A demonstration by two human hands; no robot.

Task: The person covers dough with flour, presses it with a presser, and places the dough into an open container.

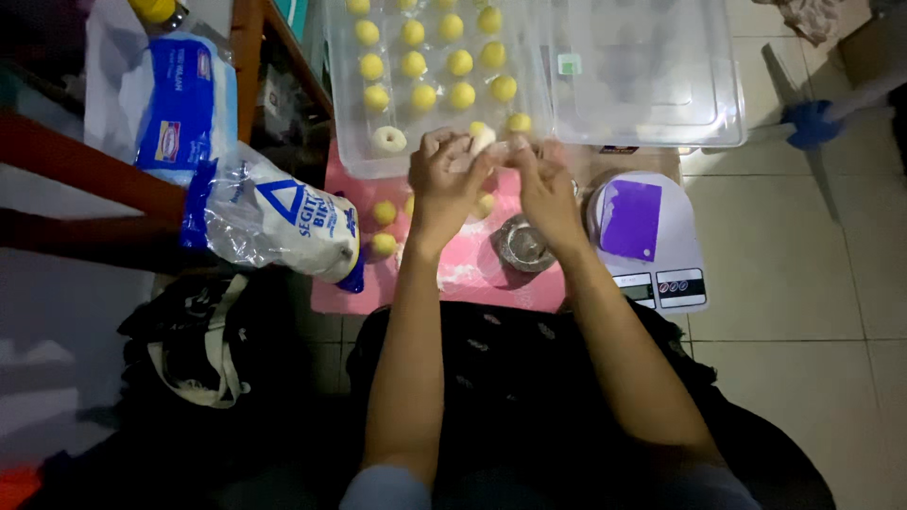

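In the clear plastic tray [345, 113]: about fourteen round yellow dough balls [460, 62] and one white dough ring [388, 141]. On the pink mat's [472, 274] left edge: two yellow balls [384, 212].

Pale cream dough piece [481, 138] in fingers; bright yellow dough balls [436, 64] in clear plastic tray [345, 113]; pink rubber mat [472, 269]; purple flat scraper [630, 219] on white kitchen scale [675, 269]; blue-and-clear flour bag [274, 219]; black clothing, maybe dotted [510, 359].

Dim overall, brighter top centre, dark lower-left corner
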